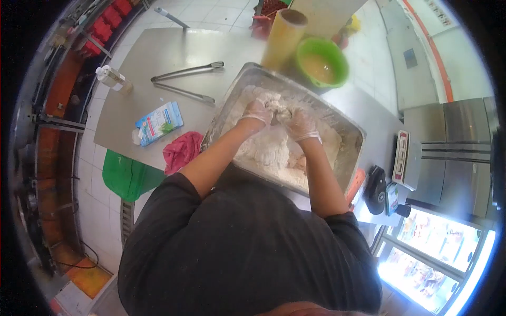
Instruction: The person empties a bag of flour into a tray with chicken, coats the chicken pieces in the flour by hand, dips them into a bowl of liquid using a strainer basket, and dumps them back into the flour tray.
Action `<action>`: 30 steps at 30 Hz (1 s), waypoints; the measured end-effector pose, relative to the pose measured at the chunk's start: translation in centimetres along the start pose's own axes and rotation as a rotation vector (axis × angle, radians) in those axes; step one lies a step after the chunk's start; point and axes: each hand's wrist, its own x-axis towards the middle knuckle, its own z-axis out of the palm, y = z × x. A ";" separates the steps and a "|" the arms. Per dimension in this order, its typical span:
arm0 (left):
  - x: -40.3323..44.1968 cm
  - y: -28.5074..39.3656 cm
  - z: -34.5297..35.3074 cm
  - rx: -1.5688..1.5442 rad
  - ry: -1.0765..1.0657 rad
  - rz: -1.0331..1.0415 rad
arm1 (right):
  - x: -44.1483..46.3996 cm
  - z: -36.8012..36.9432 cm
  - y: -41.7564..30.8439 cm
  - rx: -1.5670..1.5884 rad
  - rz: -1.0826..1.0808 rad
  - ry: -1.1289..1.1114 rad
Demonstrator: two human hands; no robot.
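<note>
The metal table [203, 45] supports spread tongs [185, 70], a white bottle [110, 77] near its edge, and a blue packet [159, 124] positioned near a crumpled pink cloth [183, 150], while an illuminated cabinet [433, 239] stands at the lower right.

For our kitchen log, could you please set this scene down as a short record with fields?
Left hand: gloved, at a pale, floury clump
Right hand: gloved, at the same clump
Container: metal tray holding pale powder
Beyond the tray: green bowl with yellowish contents, yellow cylinder
Left of the tray: spread tongs, pink cloth, blue packet
Surface: metal table
Unclear: how firmly either hand grips
</note>
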 end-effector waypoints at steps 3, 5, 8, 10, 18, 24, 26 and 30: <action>-0.7 0.1 -0.9 -0.219 0.106 -0.124 | -0.6 -3.8 -0.5 0.124 -0.056 0.065; -1.3 -0.6 -0.9 -0.350 0.212 0.005 | 2.5 -4.0 3.5 0.314 -0.113 0.064; -0.4 -3.3 1.0 -0.594 0.310 0.131 | 4.7 -9.6 3.8 0.413 -0.153 0.279; 1.1 -7.0 3.8 -0.708 0.314 0.142 | 8.7 -11.2 4.9 0.385 -0.153 0.338; -1.3 -5.2 2.3 -0.299 0.253 0.171 | 27.4 -3.5 15.3 -0.457 -0.378 0.414; -1.2 -3.2 1.2 -0.990 0.158 0.055 | 21.7 -7.1 13.0 0.246 -0.048 0.596; -1.5 -1.0 0.1 -0.825 0.237 0.141 | 17.9 -8.1 11.4 0.302 -0.164 0.765; 0.5 5.2 -3.6 -0.694 0.112 0.031 | 9.6 -8.4 8.4 0.521 -0.170 0.628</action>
